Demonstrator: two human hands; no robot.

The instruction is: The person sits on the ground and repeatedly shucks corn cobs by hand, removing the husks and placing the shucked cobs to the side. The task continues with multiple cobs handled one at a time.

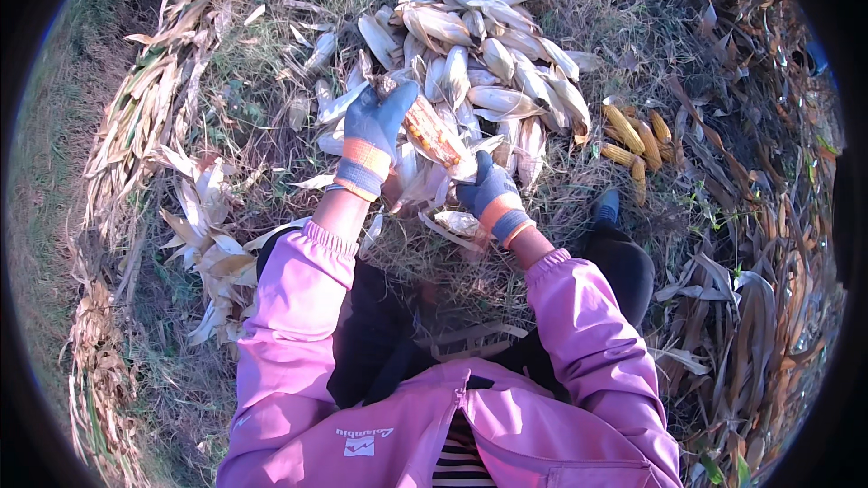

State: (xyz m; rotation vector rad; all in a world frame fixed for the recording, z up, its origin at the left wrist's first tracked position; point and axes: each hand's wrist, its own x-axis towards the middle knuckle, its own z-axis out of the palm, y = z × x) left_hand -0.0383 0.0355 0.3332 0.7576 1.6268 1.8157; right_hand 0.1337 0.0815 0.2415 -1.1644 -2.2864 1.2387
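A partly bared corn cob (434,133), with orange-yellow and reddish kernels and some bare patches, slants between my two gloved hands. My left hand (375,122), in a dark grey glove with an orange cuff band, is closed around its upper left end. At the lower right end, my right hand (491,190) in a matching glove is closed on the pale husk (466,167) next to the kernels. Its fingertips are partly hidden. Just beyond my hands lies a heap of unhusked corn ears (497,59) in dry, pale husks.
Several bare yellow ears (637,140) lie on the grass to the right, past my dark shoe (607,206). Loose husks (221,258) are scattered at my left. A row of dry stalks (149,126) lines the left, and more dry stalks and leaves (759,307) cover the right.
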